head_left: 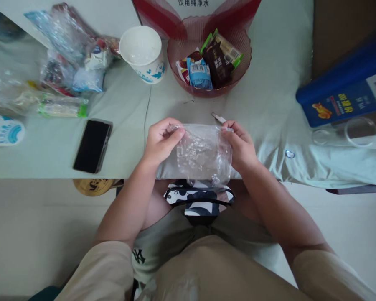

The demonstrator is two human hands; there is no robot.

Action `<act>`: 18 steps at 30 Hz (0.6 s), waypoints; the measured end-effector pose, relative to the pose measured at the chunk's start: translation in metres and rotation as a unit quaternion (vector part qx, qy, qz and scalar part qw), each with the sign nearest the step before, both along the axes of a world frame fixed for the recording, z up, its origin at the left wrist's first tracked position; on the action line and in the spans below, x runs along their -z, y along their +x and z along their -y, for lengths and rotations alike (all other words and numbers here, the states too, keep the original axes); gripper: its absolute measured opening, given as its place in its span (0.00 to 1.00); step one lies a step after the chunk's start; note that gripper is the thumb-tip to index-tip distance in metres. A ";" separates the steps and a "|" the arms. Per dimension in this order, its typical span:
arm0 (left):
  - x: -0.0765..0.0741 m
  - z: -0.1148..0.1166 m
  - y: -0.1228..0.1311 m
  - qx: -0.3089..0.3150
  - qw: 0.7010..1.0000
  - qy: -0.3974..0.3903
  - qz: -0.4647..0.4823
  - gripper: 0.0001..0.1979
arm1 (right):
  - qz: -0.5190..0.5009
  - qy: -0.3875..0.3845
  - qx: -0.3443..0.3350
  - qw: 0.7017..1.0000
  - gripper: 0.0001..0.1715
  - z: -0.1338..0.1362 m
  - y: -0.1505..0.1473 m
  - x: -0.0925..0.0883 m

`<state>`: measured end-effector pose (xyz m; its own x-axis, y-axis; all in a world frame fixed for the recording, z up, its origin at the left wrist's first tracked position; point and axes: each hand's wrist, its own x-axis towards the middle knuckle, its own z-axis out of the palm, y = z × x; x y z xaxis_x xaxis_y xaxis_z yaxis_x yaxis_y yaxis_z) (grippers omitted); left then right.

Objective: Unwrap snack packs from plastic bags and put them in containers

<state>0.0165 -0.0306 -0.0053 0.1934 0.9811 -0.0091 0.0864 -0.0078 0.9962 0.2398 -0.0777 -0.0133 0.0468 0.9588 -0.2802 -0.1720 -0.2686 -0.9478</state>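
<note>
Both hands hold a small clear plastic bag [203, 152] by its top corners, just over the near edge of the table [50, 146]. My left hand [161, 140] pinches the bag's left top corner with its fingers curled closed. My right hand [241, 144] pinches the right top corner the same way. The bag hangs down crumpled and looks empty. Below it, on my lap, lies a black-and-white patterned pouch [199, 200].
A red bowl [238, 75] of wrapped snacks stands behind the hands, a white paper cup [142, 52] to its left. A black phone [92, 144] lies at the left, plastic bags [65, 50] beyond it. A blue box [344, 92] and glass jar [347, 133] sit right.
</note>
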 end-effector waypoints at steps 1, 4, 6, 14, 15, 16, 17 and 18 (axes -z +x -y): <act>0.001 -0.002 0.001 -0.007 1.000 -0.028 0.011 0.15 | -0.015 -0.019 0.006 1.000 0.23 -0.003 0.000 0.003; 0.002 -0.008 0.005 -0.023 0.994 -0.103 0.022 0.13 | -0.045 -0.059 0.002 0.997 0.26 -0.010 -0.001 0.008; 0.003 -0.012 0.006 -0.029 0.989 -0.143 0.026 0.12 | -0.057 -0.067 -0.022 0.996 0.27 -0.009 -0.003 0.009; 0.006 -0.013 0.008 0.009 0.959 -0.259 0.115 0.20 | 0.033 0.008 0.001 0.999 0.19 -0.005 -0.007 0.009; 0.006 -0.011 0.009 0.029 0.957 -0.267 0.115 0.23 | 0.047 0.017 0.019 0.999 0.19 -0.006 -0.007 0.008; 0.006 -0.010 0.009 0.048 0.955 -0.271 0.111 0.25 | 0.055 0.025 0.034 0.998 0.19 -0.007 -0.007 0.008; 0.006 -0.008 0.010 0.061 0.954 -0.271 0.107 0.28 | 0.059 0.031 0.042 0.997 0.19 -0.007 -0.008 0.007; 0.006 -0.007 0.011 0.066 0.955 -0.268 0.104 0.31 | 0.057 0.034 0.043 0.997 0.19 -0.007 -0.008 0.005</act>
